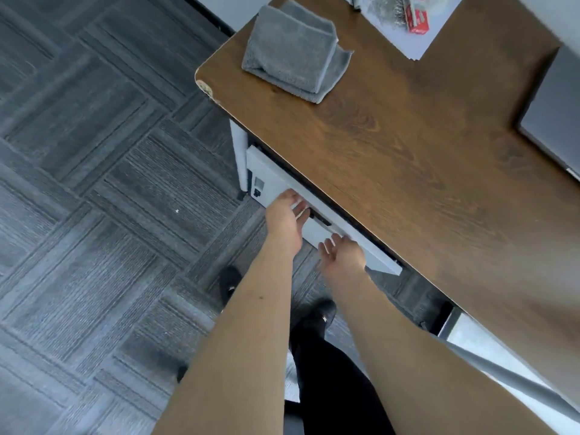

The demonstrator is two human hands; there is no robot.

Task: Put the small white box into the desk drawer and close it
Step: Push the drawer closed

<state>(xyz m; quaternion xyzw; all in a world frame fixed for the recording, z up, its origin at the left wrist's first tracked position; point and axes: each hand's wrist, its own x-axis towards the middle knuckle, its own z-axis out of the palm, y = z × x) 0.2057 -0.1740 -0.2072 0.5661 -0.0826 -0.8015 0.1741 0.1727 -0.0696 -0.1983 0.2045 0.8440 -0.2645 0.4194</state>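
- One desk (408,152), brown wood-grain top, seen from above; near corner chipped.
- One desk drawer (282,180), white front, running along under the desk's near edge. A thin dark gap shows between the front and the desk top; it looks almost pushed home, though the angle is too steep to be sure.
- One dark handle slot (320,220) in the front, and one small grey-and-black fitting (258,187) near its left end.
- Two hands, both on the drawer front.
- Left hand (286,215): fingers straight and slightly apart, tips touching the front just beside the handle slot. Gripping nothing.
- Right hand (342,253): fingers spread and straight, laid flat against the front, just to the right of the slot. Gripping nothing.
- Small white box: not seen in either hand or on the desk top; cannot tell if it lies inside the drawer.
- One grey towel (292,51), folded, on the desk near the far-left corner.
- One stack of white sheets (420,47) at the far edge, with one red item (417,18) on it.
- One flat grey slab (558,98) at the right edge, cut off.
- Two black shoes (230,284) on grey carpet tiles (94,183).
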